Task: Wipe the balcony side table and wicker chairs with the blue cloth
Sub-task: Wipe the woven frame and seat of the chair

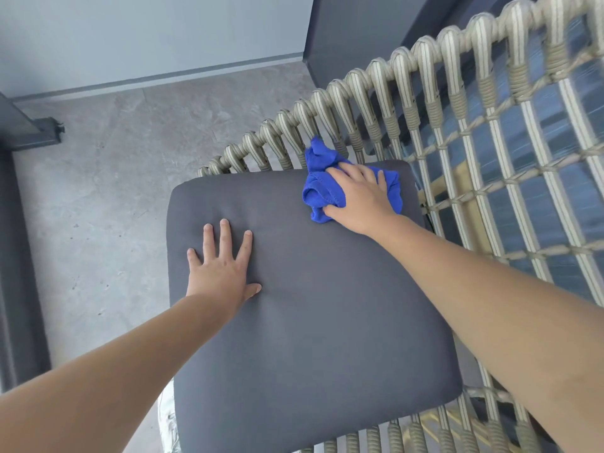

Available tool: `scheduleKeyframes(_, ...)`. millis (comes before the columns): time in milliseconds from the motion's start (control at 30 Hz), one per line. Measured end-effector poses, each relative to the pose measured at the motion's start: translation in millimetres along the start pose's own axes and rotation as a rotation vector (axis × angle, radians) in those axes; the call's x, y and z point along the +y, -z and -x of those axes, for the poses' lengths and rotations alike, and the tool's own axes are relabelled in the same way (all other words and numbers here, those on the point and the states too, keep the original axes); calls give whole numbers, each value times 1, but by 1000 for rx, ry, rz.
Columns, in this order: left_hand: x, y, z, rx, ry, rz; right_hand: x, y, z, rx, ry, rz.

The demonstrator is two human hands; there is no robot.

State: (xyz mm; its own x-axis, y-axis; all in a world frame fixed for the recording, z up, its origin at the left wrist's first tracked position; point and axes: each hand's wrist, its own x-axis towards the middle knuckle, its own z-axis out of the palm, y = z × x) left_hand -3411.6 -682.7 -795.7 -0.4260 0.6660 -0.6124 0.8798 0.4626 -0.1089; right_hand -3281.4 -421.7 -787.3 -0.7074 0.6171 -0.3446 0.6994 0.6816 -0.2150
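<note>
Head view, looking steeply down: your left hand (225, 266) lies flat on the grey seat cushion (310, 322), fingers straight and spread, palm down near the cushion's left edge, holding nothing. Your right hand (359, 197) reaches to the far right corner of the same cushion and presses down on the blue cloth (318, 188); the fingers lie over the bunched fabric, the thumb tucked against its near edge, so the cloth is pinned under the palm; whether the fingers actually curl round it, you cannot tell from here. The cloth is crumpled, not folded, with one tail standing up against the woven slats behind it and another bit showing past your little finger on the right. The cushion sits in the wicker chair (457, 119), whose pale wrapped rim curves from behind the cushion up and round to the right; the slats at upper right are blurred. Both hands rest on the cushion, well apart from each other. Left of the chair, grey stone-look floor (114, 191), a dark frame (19, 256) along the left edge, and a pale wall (147, 37) beyond. The side table is not in this view.
</note>
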Motion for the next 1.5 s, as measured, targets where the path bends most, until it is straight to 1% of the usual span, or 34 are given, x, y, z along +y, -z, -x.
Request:
scheduleKeyframes(267, -1, 0, 0, 18, 5, -3, -13, -29, 42, 77, -24, 17)
scheduleKeyframes(500, 0, -1, -2, 33, 12, 30, -21, -60, 101, 135, -17, 2)
scheduleKeyframes(967, -4, 1, 2, 41, 0, 128, -28, -108, 234, 112, 23, 47)
scheduleKeyframes(1133, -4, -1, 3, 41, -9, 142, -36, -123, 286, 82, -34, 24)
scheduleKeyframes(1267, -4, -1, 4, 41, -11, 135, -40, -138, 323, 105, -59, 2)
scheduleKeyframes(1400, -5, 0, 5, 47, -13, 137, -44, -141, 335, 111, -72, -12)
scheduleKeyframes(1500, -6, -1, 5, 55, -9, 137, -42, -133, 325, 125, -87, -95)
